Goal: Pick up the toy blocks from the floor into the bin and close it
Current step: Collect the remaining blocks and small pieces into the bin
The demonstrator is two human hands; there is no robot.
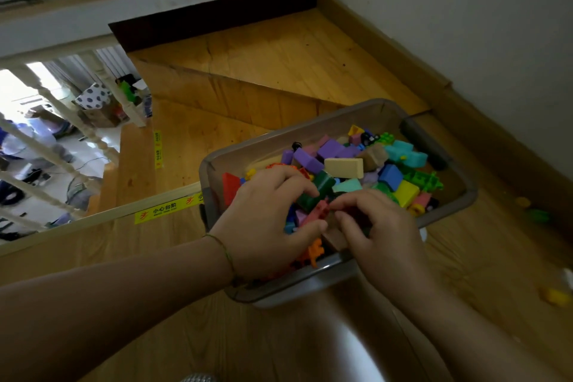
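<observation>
Stray blocks blurred near bin

The left hand and right hand cover the near end of the bin, and we cannot tell which toy blocks their curled fingers hold, if any. Near the right edge, a yellow piece and a green piece on the floor blur beyond recognition, and a white object is cropped. We cannot identify the grey shape cut off at the bottom.
</observation>
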